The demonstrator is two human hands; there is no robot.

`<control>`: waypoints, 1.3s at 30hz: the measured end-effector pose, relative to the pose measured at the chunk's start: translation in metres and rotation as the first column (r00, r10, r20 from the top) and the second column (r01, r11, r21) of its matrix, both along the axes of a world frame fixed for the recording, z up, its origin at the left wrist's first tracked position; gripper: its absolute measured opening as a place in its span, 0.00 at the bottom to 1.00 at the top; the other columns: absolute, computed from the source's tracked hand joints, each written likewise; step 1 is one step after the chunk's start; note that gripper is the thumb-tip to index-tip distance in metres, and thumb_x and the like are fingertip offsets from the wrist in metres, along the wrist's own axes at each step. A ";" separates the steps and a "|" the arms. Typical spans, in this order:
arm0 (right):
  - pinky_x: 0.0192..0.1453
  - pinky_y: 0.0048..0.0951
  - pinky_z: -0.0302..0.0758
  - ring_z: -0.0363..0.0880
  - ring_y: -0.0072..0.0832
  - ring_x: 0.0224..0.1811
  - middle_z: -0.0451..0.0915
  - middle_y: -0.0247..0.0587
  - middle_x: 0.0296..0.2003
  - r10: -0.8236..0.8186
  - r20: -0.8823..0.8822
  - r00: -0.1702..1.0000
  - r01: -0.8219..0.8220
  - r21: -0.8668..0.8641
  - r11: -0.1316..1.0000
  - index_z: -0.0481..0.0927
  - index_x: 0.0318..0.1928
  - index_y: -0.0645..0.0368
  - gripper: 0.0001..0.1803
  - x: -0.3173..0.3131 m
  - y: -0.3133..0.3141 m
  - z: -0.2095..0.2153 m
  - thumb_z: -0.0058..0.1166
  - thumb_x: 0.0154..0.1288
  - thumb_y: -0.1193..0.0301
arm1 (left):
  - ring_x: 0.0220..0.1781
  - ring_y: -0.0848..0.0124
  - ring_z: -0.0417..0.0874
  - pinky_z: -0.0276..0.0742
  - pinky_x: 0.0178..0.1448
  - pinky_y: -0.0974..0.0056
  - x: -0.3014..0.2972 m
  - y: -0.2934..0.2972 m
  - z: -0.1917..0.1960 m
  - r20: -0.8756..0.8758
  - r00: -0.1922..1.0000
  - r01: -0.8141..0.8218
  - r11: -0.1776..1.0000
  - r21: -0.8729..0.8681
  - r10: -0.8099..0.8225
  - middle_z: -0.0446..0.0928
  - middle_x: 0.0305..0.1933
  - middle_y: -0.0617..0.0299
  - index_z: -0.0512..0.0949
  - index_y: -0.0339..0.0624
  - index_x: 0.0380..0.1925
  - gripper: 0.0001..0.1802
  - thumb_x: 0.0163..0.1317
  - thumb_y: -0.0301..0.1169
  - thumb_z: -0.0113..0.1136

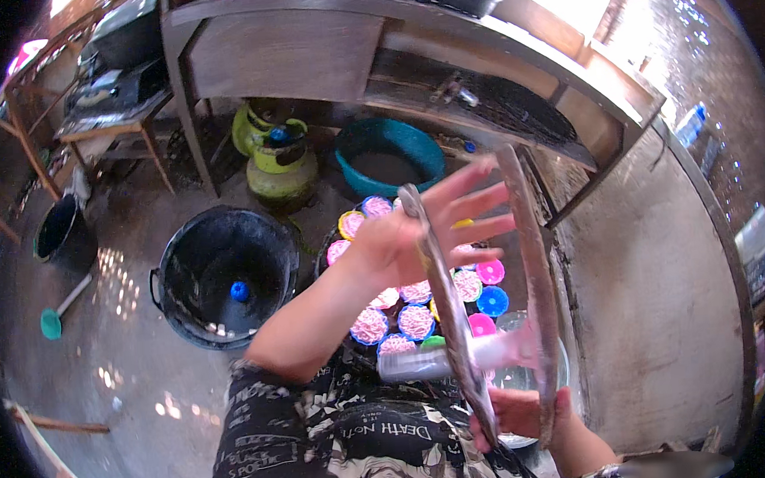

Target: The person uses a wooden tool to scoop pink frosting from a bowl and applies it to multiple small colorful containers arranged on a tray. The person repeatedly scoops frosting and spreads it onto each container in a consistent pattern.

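A long-handled hand press [539, 291], with two worn bars and a pale cylinder blurred by motion between them, stands upright before my chest. My left hand [438, 222] is at the upper ends of the bars, fingers stretched and spread between them; its palm is against or close to the nearer bar. Lower down, my right hand [524, 412] wraps around the bottom ends of the bars. Behind the press sit pink squiggled noodle-like mounds [416, 321] on small coloured round moulds. Some bare moulds, such as a blue one [492, 301], lie at their right. A clear bowl [561, 368] is partly hidden behind the press.
A black tub [227, 275] with a blue object inside stands at left. Beyond are a green gas cylinder [282, 171] and a teal basin [390, 155]. A wooden table [298, 9] runs across the back. A dark bucket [62, 232] and a teal-headed scoop [52, 324] are far left.
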State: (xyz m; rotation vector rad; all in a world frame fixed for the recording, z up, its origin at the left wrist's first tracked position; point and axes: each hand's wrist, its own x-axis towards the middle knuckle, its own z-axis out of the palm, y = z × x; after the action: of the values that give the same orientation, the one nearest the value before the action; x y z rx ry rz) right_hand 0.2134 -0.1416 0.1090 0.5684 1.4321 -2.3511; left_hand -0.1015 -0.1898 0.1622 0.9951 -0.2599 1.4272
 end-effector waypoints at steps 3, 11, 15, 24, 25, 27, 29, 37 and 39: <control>0.59 0.41 0.62 0.67 0.39 0.55 0.66 0.54 0.55 0.031 -0.104 0.994 -0.049 -0.180 0.982 0.43 0.67 0.65 0.70 0.021 0.003 0.012 0.41 0.35 0.21 | 0.71 0.57 0.52 0.52 0.68 0.46 0.013 0.019 0.013 0.025 0.998 0.052 0.983 0.177 -0.057 0.50 0.70 0.52 0.42 0.67 0.68 0.56 0.42 0.25 0.64; 0.57 0.46 0.63 0.70 0.49 0.51 0.67 0.61 0.53 -0.140 0.029 0.990 0.141 -0.045 0.989 0.50 0.67 0.65 0.67 0.038 0.019 0.031 0.28 0.40 0.20 | 0.60 0.58 0.69 0.64 0.61 0.49 0.024 0.073 -0.047 0.109 0.986 -0.086 0.948 -0.305 0.124 0.72 0.53 0.54 0.58 0.55 0.63 0.36 0.54 0.40 0.60; 0.58 0.47 0.63 0.71 0.50 0.51 0.68 0.63 0.52 -0.218 0.114 0.969 0.212 0.064 0.975 0.52 0.66 0.64 0.61 0.034 0.026 0.029 0.31 0.45 0.24 | 0.52 0.59 0.76 0.71 0.55 0.52 0.019 0.092 -0.083 0.303 0.951 0.057 0.930 -0.363 0.059 0.78 0.42 0.58 0.63 0.50 0.58 0.35 0.57 0.60 0.48; 0.55 0.46 0.67 0.74 0.49 0.48 0.71 0.63 0.49 -0.146 0.218 0.965 0.118 0.137 0.983 0.55 0.65 0.60 0.56 0.020 0.032 0.029 0.40 0.48 0.29 | 0.42 0.58 0.79 0.73 0.46 0.57 0.012 0.068 -0.110 0.305 0.903 -0.104 0.840 -0.532 0.304 0.76 0.35 0.58 0.64 0.48 0.53 0.36 0.58 0.65 0.38; 0.54 0.45 0.67 0.74 0.49 0.47 0.71 0.63 0.49 -0.151 0.209 0.966 0.121 0.151 0.981 0.56 0.65 0.61 0.55 0.018 0.032 0.027 0.40 0.48 0.29 | 0.42 0.58 0.79 0.73 0.46 0.56 0.009 0.064 -0.111 0.322 0.895 -0.111 0.854 -0.508 0.308 0.76 0.35 0.57 0.64 0.48 0.53 0.36 0.58 0.65 0.38; 0.49 0.41 0.70 0.76 0.45 0.42 0.73 0.59 0.45 -0.175 0.176 0.969 0.141 0.187 0.972 0.59 0.63 0.61 0.52 0.011 0.031 0.020 0.41 0.50 0.31 | 0.42 0.57 0.79 0.73 0.45 0.56 0.002 0.059 -0.112 0.370 0.875 -0.106 0.871 -0.479 0.311 0.76 0.35 0.57 0.64 0.47 0.53 0.35 0.59 0.64 0.37; 0.46 0.39 0.72 0.76 0.44 0.40 0.74 0.57 0.43 -0.194 0.151 0.969 0.159 0.219 0.963 0.61 0.61 0.60 0.49 0.005 0.033 0.015 0.41 0.51 0.32 | 0.42 0.55 0.78 0.72 0.47 0.54 -0.009 0.060 -0.111 0.389 0.879 -0.074 0.884 -0.462 0.277 0.76 0.33 0.55 0.67 0.47 0.48 0.32 0.61 0.62 0.37; 0.34 0.34 0.74 0.78 0.39 0.31 0.77 0.55 0.35 -0.261 0.179 0.949 0.196 0.318 0.928 0.64 0.57 0.59 0.42 0.008 0.042 0.026 0.50 0.51 0.40 | 0.39 0.55 0.78 0.72 0.48 0.54 -0.002 0.081 -0.115 0.463 0.864 0.001 0.918 -0.398 0.200 0.76 0.30 0.55 0.71 0.46 0.38 0.28 0.60 0.61 0.41; 0.31 0.32 0.74 0.78 0.37 0.27 0.77 0.52 0.32 -0.284 0.167 0.944 0.231 0.278 0.932 0.66 0.55 0.61 0.42 0.011 0.037 0.029 0.53 0.49 0.40 | 0.39 0.55 0.78 0.71 0.48 0.55 0.006 0.078 -0.119 0.434 0.867 -0.025 0.891 -0.454 0.246 0.75 0.30 0.55 0.69 0.47 0.39 0.28 0.60 0.60 0.42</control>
State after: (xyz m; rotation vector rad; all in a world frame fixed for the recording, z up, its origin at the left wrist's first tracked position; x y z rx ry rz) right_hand 0.2242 -0.1046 0.1379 1.0989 1.6593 -2.2253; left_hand -0.0950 -0.1117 0.0434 0.2780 -0.2176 1.7613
